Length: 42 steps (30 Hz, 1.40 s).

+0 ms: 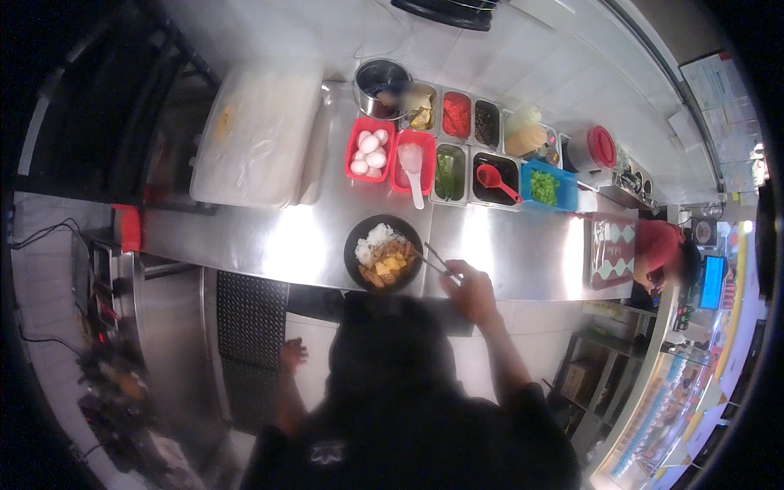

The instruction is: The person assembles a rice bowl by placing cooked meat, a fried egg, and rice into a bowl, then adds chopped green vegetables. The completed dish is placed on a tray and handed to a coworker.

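Pinching a pair of metal tongs (435, 263), the right hand (469, 287) has its fingers curled tight around their back end, just off the right rim of a black bowl (353, 238). The tongs' tips reach over that rim toward the food inside: white rice (374, 241) on the far left side, brown pieces with yellow chunks (390, 265) on the near right side. The bowl sits on the stainless steel counter (506, 249), close to its near edge.

The left hand (291, 355) hangs low beside the body, well away from the counter and in front of a dark perforated panel (249, 314); its fingers look loosely bent, and whether anything is in them cannot be told.

Beyond the bowl runs a row of containers. A red tub of white eggs (369, 151) stands beside a red tub holding a white ladle (412, 167). To the right come steel pans with green vegetables (448, 171), a red ladle (492, 179) in a dark sauce, and a blue tub of chopped greens (545, 188). Behind these stand a round metal pot (380, 84) and more pans with yellow, red and dark fillings. A large translucent lidded box (257, 135) lies at the counter's left end. At the far right, another person in a red top (660, 245) stands by a lit screen (711, 282).
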Motion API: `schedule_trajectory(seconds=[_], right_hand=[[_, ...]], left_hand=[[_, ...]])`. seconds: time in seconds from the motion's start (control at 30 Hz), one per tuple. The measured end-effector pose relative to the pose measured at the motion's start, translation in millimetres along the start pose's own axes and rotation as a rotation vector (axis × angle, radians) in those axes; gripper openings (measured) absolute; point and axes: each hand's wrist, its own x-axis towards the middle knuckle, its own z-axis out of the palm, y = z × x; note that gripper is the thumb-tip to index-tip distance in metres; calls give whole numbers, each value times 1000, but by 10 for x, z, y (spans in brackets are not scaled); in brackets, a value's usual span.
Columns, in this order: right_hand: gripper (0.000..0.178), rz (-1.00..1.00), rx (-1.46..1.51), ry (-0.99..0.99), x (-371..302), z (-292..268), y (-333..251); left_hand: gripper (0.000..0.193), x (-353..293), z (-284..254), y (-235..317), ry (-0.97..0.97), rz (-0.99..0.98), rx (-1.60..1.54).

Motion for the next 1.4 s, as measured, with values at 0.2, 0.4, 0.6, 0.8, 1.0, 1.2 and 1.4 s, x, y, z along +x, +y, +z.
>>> schedule_trajectory(seconds=[0.2,0.4,0.6,0.8,1.0,1.2,1.4], right_hand=[[27,-115,-238,-97,314,2,-366],[27,-28,-376,-298,724,4,-515],[27,-60,-535,-410,920,68,-531],[26,-80,-571,-497,1148,121,-563],[24,-150,-570,-515,1221,123,-416],[23,-92,-588,-566,1220,75,-511],[23,-70,-630,-530,1079,53,-570]], left_hand=[[25,34,283,648,160,261,246],[18,-90,266,786,213,328,355],[14,-45,30,561,144,33,157],[25,-60,-86,17,128,7,20],[26,-124,-93,116,98,-53,42],[22,-149,-197,36,97,1,23],[25,-180,-61,137,208,0,127]])
